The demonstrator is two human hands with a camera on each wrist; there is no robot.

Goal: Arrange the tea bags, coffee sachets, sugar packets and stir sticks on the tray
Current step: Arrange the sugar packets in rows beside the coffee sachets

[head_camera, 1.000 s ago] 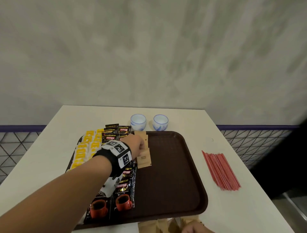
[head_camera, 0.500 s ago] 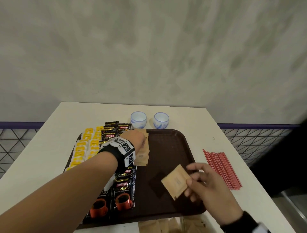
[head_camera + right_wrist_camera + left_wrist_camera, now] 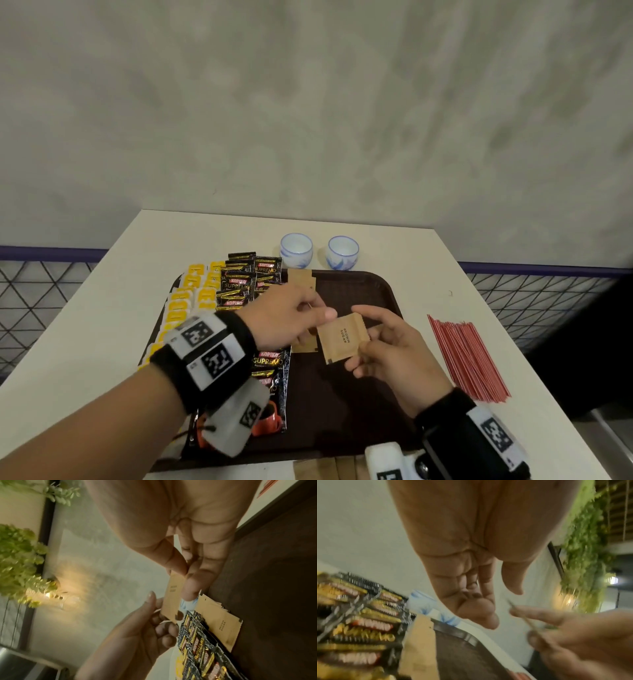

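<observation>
Two cups (image 3: 296, 250), one tray (image 3: 383, 404), one bundle of red stir sticks (image 3: 467, 356), two hands, one sugar packet (image 3: 342, 341) aloft.

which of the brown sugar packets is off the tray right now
The brown sugar packet pinched in the right hand, held above the tray; the other packets lie on it.

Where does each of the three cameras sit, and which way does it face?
Head: above, facing down at the tray; both forearms and hands show.
Left wrist: along the left hand toward coffee sachets.
Right wrist: along the right hand pinching a sugar packet.
Shared: all three show that packet and both hands.
</observation>
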